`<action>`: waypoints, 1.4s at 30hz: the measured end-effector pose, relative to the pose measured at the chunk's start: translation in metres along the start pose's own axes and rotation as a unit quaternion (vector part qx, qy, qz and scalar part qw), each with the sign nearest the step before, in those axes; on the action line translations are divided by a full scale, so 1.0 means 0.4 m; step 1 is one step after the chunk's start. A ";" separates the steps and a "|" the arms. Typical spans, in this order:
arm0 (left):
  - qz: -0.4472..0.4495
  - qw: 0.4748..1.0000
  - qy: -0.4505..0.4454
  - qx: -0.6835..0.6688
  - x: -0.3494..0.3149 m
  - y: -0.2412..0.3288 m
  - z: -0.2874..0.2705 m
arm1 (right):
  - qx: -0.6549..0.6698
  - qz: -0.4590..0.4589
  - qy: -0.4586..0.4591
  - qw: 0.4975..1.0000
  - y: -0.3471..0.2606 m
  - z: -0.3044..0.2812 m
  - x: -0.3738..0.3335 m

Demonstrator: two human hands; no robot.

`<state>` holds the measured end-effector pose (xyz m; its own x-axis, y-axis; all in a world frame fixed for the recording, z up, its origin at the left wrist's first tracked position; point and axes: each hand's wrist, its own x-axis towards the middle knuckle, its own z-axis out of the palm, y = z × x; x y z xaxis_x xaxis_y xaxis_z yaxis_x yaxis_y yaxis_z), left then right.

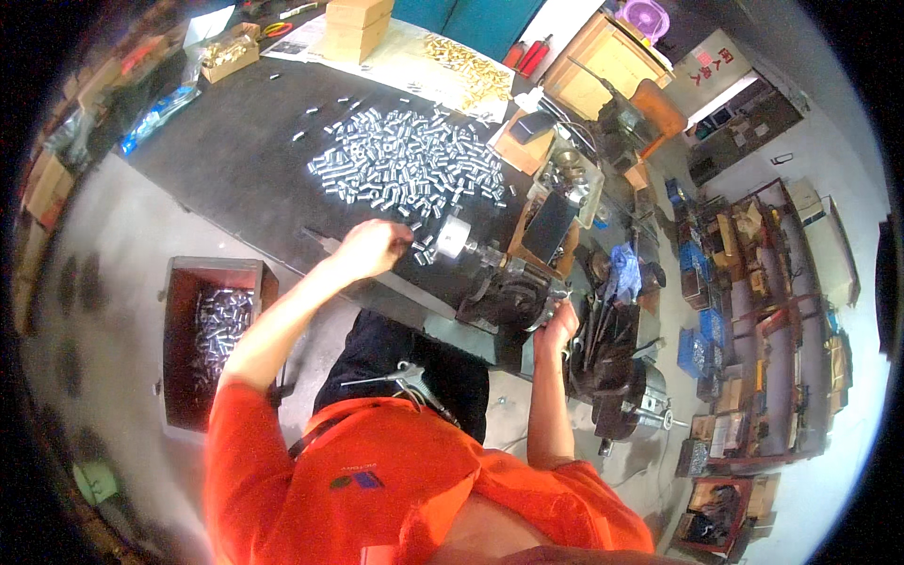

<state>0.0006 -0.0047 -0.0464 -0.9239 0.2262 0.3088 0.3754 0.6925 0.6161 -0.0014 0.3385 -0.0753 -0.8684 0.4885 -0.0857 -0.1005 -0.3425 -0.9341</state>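
Note:
My left hand (377, 247) is over the near edge of the dark bench, its fingers pinched together at a small silvery metal cylinder (415, 226). A few more loose cylinders (424, 252) lie right beside the fingertips. Just to the right is the pale round head (455, 236) of a small bench machine (508, 294). My right hand (557, 323) is closed at the right end of that machine, around what looks like its handle, mostly hidden by the fingers. Beyond my left hand spreads a large pile of silvery cylinders (410, 160).
Brass-coloured pieces (466, 71) lie on paper at the back, near stacked cardboard boxes (356, 24). A metal bin (174, 330) of silvery parts stands on the floor at left. A vise (621, 377) sits at right, before shelves (763, 330) with blue bins.

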 end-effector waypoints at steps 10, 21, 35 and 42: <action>-0.015 0.989 -0.089 0.118 0.044 -0.068 0.086 | -0.011 0.020 -0.037 0.999 -0.003 -0.029 -0.061; 0.072 0.986 0.020 0.152 -0.015 -0.064 0.073 | 0.016 0.043 -0.012 0.999 -0.006 -0.039 -0.048; 0.009 0.985 -0.044 0.166 0.010 -0.021 0.073 | 0.041 0.073 -0.026 0.996 0.002 -0.057 -0.057; -0.062 0.987 -0.116 0.098 0.049 -0.003 0.063 | 0.035 0.068 0.006 0.997 -0.004 -0.062 -0.061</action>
<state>-0.0198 0.0161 -0.0594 -0.9624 0.2664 0.0528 0.2584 0.8386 0.4795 0.0321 0.3470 -0.0801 -0.8707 0.4424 -0.2147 -0.0152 -0.4607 -0.8874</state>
